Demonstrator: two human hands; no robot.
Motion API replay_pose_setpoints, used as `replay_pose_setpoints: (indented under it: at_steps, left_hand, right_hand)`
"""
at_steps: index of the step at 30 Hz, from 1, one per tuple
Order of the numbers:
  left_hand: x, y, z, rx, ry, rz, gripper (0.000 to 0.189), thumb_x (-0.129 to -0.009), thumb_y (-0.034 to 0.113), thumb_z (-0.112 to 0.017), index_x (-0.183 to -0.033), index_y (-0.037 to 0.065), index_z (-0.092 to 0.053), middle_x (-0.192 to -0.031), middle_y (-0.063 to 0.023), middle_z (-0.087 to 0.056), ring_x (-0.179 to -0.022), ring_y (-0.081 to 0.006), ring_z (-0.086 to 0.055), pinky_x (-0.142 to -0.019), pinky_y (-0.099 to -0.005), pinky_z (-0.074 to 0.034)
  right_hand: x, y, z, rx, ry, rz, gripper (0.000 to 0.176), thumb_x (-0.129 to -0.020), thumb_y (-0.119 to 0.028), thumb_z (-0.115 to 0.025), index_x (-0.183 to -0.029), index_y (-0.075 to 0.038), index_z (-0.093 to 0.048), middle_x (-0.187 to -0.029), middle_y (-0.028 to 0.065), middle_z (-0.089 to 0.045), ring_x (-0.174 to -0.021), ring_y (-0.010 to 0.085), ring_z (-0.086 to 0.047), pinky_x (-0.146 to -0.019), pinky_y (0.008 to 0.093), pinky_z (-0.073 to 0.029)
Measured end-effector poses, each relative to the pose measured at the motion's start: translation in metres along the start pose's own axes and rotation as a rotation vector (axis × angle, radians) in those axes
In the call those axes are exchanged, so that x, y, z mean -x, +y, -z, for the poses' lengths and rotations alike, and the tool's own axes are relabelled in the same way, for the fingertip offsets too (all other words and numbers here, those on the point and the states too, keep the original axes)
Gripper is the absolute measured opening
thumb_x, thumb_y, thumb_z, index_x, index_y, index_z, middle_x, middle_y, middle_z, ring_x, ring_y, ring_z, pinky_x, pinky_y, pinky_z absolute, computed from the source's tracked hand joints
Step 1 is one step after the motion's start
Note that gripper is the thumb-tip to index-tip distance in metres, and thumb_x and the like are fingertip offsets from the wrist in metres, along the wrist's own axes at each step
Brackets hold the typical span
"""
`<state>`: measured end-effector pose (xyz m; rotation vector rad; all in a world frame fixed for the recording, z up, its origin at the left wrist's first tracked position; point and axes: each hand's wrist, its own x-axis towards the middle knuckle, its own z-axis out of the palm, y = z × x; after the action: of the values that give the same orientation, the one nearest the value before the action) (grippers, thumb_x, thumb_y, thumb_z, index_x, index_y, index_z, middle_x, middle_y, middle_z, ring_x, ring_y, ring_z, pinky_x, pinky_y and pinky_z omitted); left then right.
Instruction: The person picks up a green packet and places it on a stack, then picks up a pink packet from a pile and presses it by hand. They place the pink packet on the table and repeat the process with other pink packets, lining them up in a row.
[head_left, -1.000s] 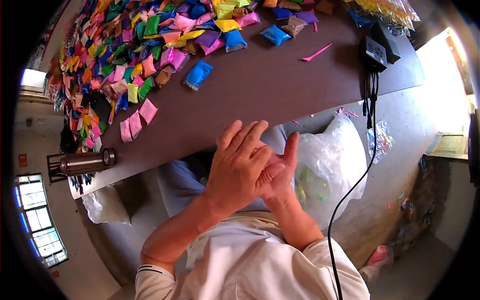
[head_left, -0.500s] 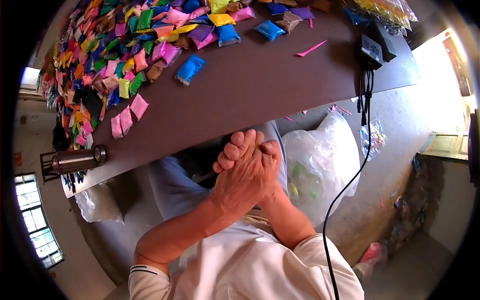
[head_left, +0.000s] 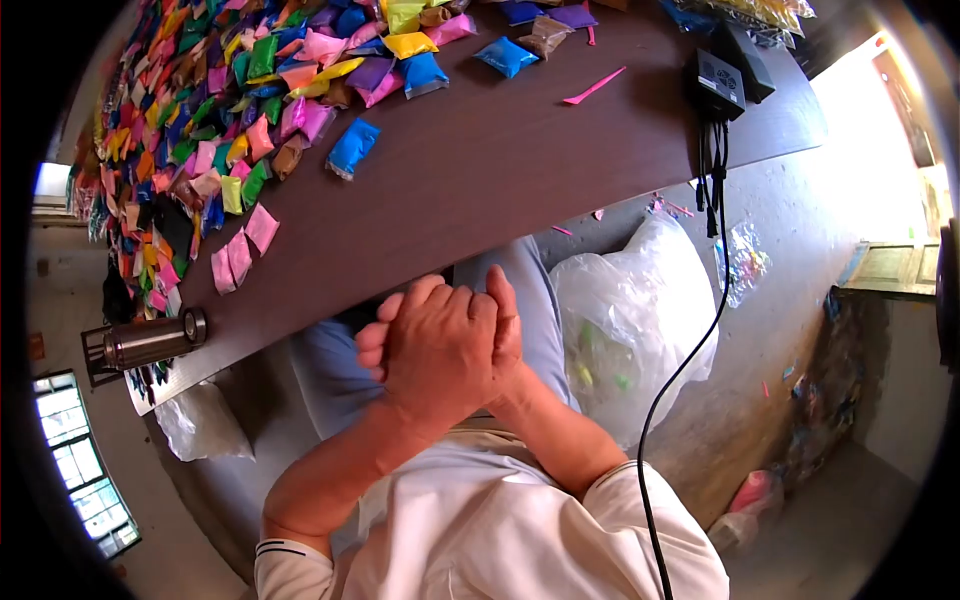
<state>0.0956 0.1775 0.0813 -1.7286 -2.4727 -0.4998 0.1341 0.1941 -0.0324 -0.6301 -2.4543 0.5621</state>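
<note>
Where the brown table (head_left: 480,190) ends at its near edge, my hands sit just below it, over my lap, not touching it. Left hand (head_left: 440,345): curled tight over right hand (head_left: 506,305), which is folded inside, thumb up. Forearms: bent inward, meeting at the wrists. Pink packets (head_left: 240,248): on the tabletop, well apart. Black box (head_left: 715,78): label too small to read.

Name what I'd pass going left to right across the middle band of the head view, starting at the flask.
steel flask → left hand, clasped over the right hand → large clear plastic bag → small crumpled clear bag on the floor. The black cable is left out because it crosses the large bag.
</note>
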Motion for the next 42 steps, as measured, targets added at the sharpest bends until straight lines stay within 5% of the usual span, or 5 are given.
replay_pose_setpoints:
  at_steps: [4,9,17,25,42]
  left_hand:
    - [0.0,-0.004,0.025,0.283,-0.141,0.012,0.029,-0.084,0.03,-0.06,-0.078,0.001,-0.059,-0.077,-0.0149,-0.061,-0.076,-0.0337,-0.059,-0.08,-0.0433,-0.044]
    - [0.002,-0.014,0.04,0.182,-0.462,0.068,0.031,-0.087,0.03,-0.06,-0.098,0.001,-0.059,-0.094,-0.0137,-0.061,-0.092,-0.031,-0.059,-0.095,-0.0476,-0.038]
    - [0.015,-0.012,0.038,-0.136,-0.223,0.033,0.029,-0.084,0.016,-0.05,-0.107,0.0,-0.054,-0.092,-0.0135,-0.053,-0.094,-0.0302,-0.053,-0.103,-0.0474,-0.031]
    - [0.003,-0.007,0.044,-0.375,-0.526,-0.01,0.029,-0.079,0.015,-0.052,-0.101,0.001,-0.062,-0.097,-0.0098,-0.056,-0.099,-0.024,-0.051,-0.106,-0.0398,-0.027]
    - [0.005,-0.016,0.045,0.07,-0.379,0.088,0.03,-0.079,0.011,-0.052,-0.106,0.0,-0.055,-0.106,-0.0161,-0.056,-0.103,-0.0334,-0.053,-0.099,-0.0442,-0.036]
  right_hand:
    - [-0.005,0.036,0.039,-1.637,-0.768,-0.531,0.056,-0.087,-0.052,-0.036,-0.112,-0.004,-0.05,-0.101,0.0079,-0.054,-0.104,0.0191,-0.05,-0.097,0.0373,-0.041]
    - [-0.02,0.058,0.067,-2.193,-1.069,-0.341,0.083,-0.085,-0.07,-0.043,-0.121,0.005,-0.051,-0.114,0.0154,-0.058,-0.112,0.0243,-0.053,-0.092,0.0359,-0.046]
    - [-0.03,0.013,0.062,-2.133,-0.801,-0.691,0.045,-0.086,-0.031,-0.063,-0.116,0.001,-0.053,-0.113,0.0099,-0.058,-0.109,0.0183,-0.054,-0.093,0.0332,-0.044]
    - [-0.024,0.005,0.051,-2.393,-0.679,-0.667,0.046,-0.089,-0.03,-0.058,-0.122,0.0,-0.049,-0.123,0.0138,-0.054,-0.117,0.0238,-0.051,-0.102,0.0378,-0.039]
    - [-0.028,0.011,0.051,-2.382,-0.642,-0.602,0.045,-0.089,-0.035,-0.06,-0.116,0.0,-0.056,-0.111,0.0083,-0.06,-0.108,0.0193,-0.056,-0.092,0.0333,-0.044]
